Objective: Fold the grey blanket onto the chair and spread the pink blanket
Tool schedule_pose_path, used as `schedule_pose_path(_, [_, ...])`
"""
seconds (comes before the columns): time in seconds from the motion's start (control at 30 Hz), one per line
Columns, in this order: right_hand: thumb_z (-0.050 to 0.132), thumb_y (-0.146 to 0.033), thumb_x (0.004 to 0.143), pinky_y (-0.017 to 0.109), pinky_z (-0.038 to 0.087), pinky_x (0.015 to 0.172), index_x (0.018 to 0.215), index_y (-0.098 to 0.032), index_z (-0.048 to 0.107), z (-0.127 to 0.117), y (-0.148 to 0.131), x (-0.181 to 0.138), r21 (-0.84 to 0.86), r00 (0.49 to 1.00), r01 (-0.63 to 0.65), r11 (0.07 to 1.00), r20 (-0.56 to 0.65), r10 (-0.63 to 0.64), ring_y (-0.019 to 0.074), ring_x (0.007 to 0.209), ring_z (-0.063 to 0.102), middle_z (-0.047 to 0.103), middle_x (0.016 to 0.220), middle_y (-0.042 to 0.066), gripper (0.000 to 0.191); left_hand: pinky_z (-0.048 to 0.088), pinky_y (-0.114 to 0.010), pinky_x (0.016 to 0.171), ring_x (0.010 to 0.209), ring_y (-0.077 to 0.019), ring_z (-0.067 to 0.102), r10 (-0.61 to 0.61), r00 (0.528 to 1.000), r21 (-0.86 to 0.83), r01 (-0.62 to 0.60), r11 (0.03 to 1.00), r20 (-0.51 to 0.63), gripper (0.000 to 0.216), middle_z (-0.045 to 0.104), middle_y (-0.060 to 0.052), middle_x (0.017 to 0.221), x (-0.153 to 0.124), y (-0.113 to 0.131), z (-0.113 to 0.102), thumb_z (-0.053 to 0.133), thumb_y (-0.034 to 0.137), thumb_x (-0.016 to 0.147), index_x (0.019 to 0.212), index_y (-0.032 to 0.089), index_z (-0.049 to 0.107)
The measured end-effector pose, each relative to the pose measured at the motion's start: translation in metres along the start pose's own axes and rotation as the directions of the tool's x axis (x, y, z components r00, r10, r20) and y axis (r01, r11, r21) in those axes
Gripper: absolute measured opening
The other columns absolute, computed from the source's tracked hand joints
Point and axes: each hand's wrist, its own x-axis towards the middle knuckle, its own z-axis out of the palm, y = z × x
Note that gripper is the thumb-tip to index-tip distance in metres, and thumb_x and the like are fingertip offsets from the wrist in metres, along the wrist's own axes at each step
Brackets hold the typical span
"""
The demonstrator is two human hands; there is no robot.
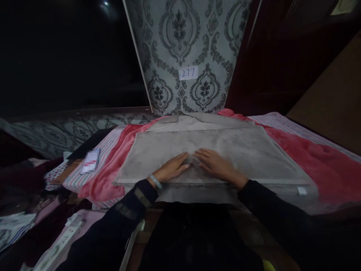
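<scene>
The left hand (172, 169) lies flat and open, palm down, on a big grey fuzzy cloth (239, 148). Its fingers are straight and close together, and they point to the right. The right hand (217, 165) lies flat and open on the same cloth, palm down, with its fingers pointing to the left. The fingertips of the two hands almost meet in the middle, near the close edge of the cloth. Both arms are in dark sleeves. A thin pale green bangle (155, 181) sits on the left wrist.

The grey cloth is spread out wide and smooth, right in the middle of the scene. Another grey layer peeks out at its near and far edges. A small white tag (301, 191) shows at the near right corner.

Under the grey cloth lies a soft pink blanket (324, 165), which sticks out on the left and right. Under that is a sheet with thin pink and white stripes (282, 121).

On the far side stands a grey wall with dark curly patterns (197, 41). A small white label with the number 277 (188, 72) is stuck on it. Near the left corner lies a long white power strip (63, 241).
</scene>
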Motion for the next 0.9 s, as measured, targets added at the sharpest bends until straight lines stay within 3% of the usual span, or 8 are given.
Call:
schedule_pose_path(0.17, [0.047, -0.052, 0.102, 0.061, 0.031, 0.118, 0.157, -0.023, 0.043, 0.05, -0.001, 0.015, -0.063, 0.984, 0.048, 0.997, 0.174, -0.036, 0.0351, 0.151, 0.029, 0.036, 0.163, 0.015, 0.062, 0.023, -0.05, 0.126, 0.155, -0.027, 0.028, -0.065, 0.98, 0.095, 0.047, 0.994, 0.188, 0.065, 0.033, -0.016, 0.166, 0.047, -0.026, 0.017, 0.035, 0.053, 0.103, 0.157, 0.018, 0.038])
schedule_pose_path(0.27, [0.043, -0.051, 0.104, 0.06, 0.027, 0.12, 0.158, -0.025, 0.04, 0.061, 0.003, 0.006, -0.065, 0.982, 0.048, 0.997, 0.188, -0.035, 0.0334, 0.153, 0.025, 0.032, 0.165, 0.012, 0.061, 0.015, -0.057, 0.126, 0.157, -0.0291, 0.022, 0.021, 0.967, 0.182, -0.069, 0.981, 0.255, 0.065, 0.031, -0.014, 0.167, 0.049, -0.049, 0.018, 0.037, 0.054, 0.102, 0.158, 0.021, 0.036])
schedule_pose_path(0.37, [0.04, -0.052, 0.105, 0.06, 0.026, 0.121, 0.161, -0.03, 0.033, 0.061, 0.007, 0.002, -0.041, 0.976, 0.055, 0.998, 0.215, -0.044, 0.0321, 0.154, 0.023, 0.029, 0.166, 0.008, 0.061, 0.011, -0.059, 0.125, 0.158, -0.029, 0.018, 0.074, 0.96, 0.26, -0.147, 0.954, 0.271, 0.065, 0.029, -0.01, 0.168, 0.053, -0.075, 0.005, 0.036, 0.057, 0.102, 0.159, 0.026, 0.034])
schedule_pose_path(0.43, [0.038, -0.052, 0.106, 0.06, 0.026, 0.121, 0.163, -0.034, 0.026, 0.061, 0.008, 0.001, -0.032, 0.976, 0.053, 0.998, 0.212, -0.045, 0.0313, 0.155, 0.022, 0.027, 0.167, 0.005, 0.061, 0.013, -0.061, 0.124, 0.158, -0.0297, 0.018, -0.016, 0.97, 0.334, -0.067, 0.94, 0.241, 0.063, 0.028, -0.009, 0.169, 0.058, -0.093, -0.008, 0.036, 0.055, 0.103, 0.159, 0.028, 0.034])
schedule_pose_path(0.5, [0.036, -0.053, 0.106, 0.06, 0.026, 0.121, 0.164, -0.038, 0.02, 0.064, 0.009, 0.0, -0.031, 0.979, 0.049, 0.998, 0.198, -0.042, 0.0305, 0.155, 0.021, 0.024, 0.168, 0.002, 0.062, 0.016, -0.061, 0.124, 0.157, -0.0295, 0.02, -0.166, 0.973, 0.389, 0.092, 0.917, 0.162, 0.061, 0.028, -0.009, 0.169, 0.063, -0.109, -0.018, 0.035, 0.051, 0.104, 0.16, 0.028, 0.033])
schedule_pose_path(0.63, [0.036, -0.053, 0.106, 0.059, 0.028, 0.121, 0.164, -0.042, 0.013, 0.072, 0.01, -0.007, -0.034, 0.981, 0.052, 0.998, 0.187, -0.045, 0.0299, 0.155, 0.021, 0.023, 0.169, 0.0, 0.063, 0.019, -0.056, 0.125, 0.157, -0.0273, 0.022, -0.349, 0.937, 0.389, 0.315, 0.866, 0.019, 0.061, 0.029, -0.008, 0.169, 0.065, -0.125, -0.022, 0.031, 0.049, 0.104, 0.161, 0.025, 0.031])
schedule_pose_path(0.8, [0.043, -0.052, 0.103, 0.061, 0.034, 0.116, 0.161, -0.035, 0.031, 0.063, 0.013, 0.001, -0.041, 0.962, 0.028, 0.999, 0.273, -0.016, 0.0341, 0.152, 0.028, 0.031, 0.166, 0.005, 0.062, 0.02, -0.056, 0.125, 0.155, -0.0302, 0.027, -0.456, 0.879, 0.364, 0.474, 0.802, -0.139, 0.062, 0.033, -0.012, 0.167, 0.06, -0.123, -0.012, 0.034, 0.05, 0.103, 0.157, 0.022, 0.04])
schedule_pose_path(0.9, [0.05, -0.042, 0.099, 0.055, 0.044, 0.107, 0.14, -0.027, 0.063, 0.046, 0.006, 0.042, -0.021, 0.937, 0.031, 0.999, 0.347, -0.022, 0.0349, 0.132, 0.056, 0.06, 0.145, 0.012, 0.046, 0.018, -0.059, 0.125, 0.155, -0.0315, 0.025, -0.501, 0.851, 0.347, 0.522, 0.779, -0.158, 0.063, 0.031, -0.013, 0.167, 0.061, -0.123, -0.01, 0.032, 0.05, 0.103, 0.158, 0.021, 0.039])
